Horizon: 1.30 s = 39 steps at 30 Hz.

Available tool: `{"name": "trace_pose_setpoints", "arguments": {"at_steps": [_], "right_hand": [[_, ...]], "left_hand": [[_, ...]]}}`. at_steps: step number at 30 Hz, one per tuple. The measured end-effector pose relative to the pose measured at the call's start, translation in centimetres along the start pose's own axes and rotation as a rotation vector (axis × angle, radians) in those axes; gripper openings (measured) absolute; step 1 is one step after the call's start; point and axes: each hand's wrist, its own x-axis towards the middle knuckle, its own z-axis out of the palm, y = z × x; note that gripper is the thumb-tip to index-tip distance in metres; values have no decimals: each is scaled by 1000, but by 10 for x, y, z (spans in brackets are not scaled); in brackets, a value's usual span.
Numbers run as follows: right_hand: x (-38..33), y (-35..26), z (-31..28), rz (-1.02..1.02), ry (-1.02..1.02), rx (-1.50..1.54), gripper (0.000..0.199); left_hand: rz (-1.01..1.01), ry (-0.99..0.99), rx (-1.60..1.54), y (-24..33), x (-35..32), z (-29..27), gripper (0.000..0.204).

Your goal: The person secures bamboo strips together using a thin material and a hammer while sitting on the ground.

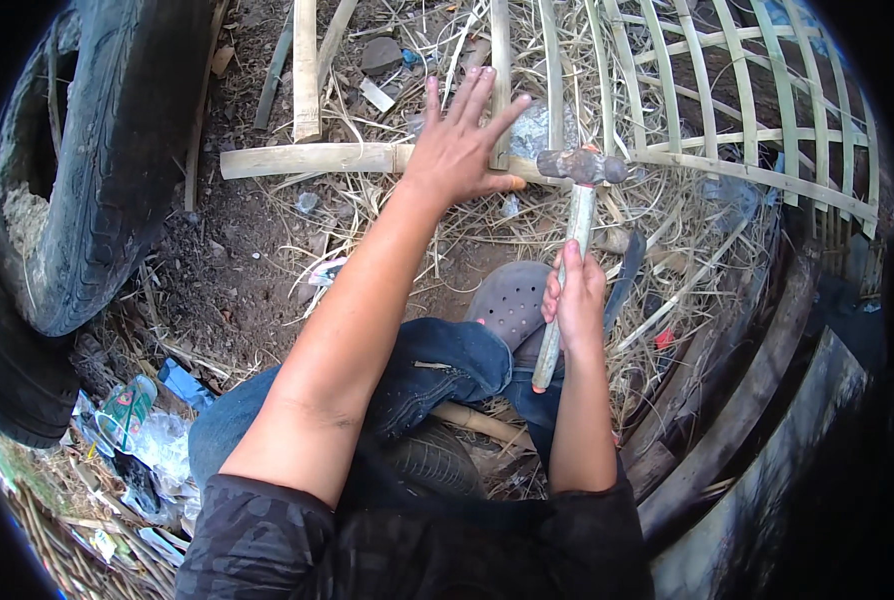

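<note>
My right hand (575,295) is wrapped round the handle of a hammer (581,220), whose rusty head lies over the bottom crosspiece of a split-bamboo lattice (757,175); whether it touches is hard to tell. My left hand (455,152) rests with spread fingers over that same crosspiece (307,160), just left of the hammer head, and grips nothing. Beneath its fingertips runs an upright slat (501,60). More pale upright slats reach away from me across the ground. Whatever lies under my left palm is hidden.
Worn tyres (117,180) stand at the left. Plastic litter (162,445) lies below them. Straw and dirt cover the ground, with a stone (381,56) at the far side. My clog-shod foot (512,305) is beneath the hammer. Curved dark planks (737,420) fill the right.
</note>
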Motion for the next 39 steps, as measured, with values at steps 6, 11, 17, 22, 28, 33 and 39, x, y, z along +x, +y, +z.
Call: {"name": "trace_pose_setpoints", "arguments": {"at_steps": [6,11,17,22,28,33,39], "right_hand": [[8,-4,4,-12,-9,-22,37],[18,-3,8,-30,-49,-55,38],[23,-3,8,-32,-58,-92,38],[25,-1,8,-20,-65,-97,37],[21,2,7,-40,-43,-118,40],[19,1,2,-86,-35,-177,39],[26,7,1,-125,-30,-285,38]], "left_hand": [[-4,-28,133,3,5,16,76],[-8,-53,220,4,12,14,67],[-118,-116,222,19,15,11,74],[-166,-64,207,20,12,18,68],[-164,-13,191,17,12,25,54],[-170,12,212,19,12,26,57],[-305,-323,-86,20,20,5,72]]}}
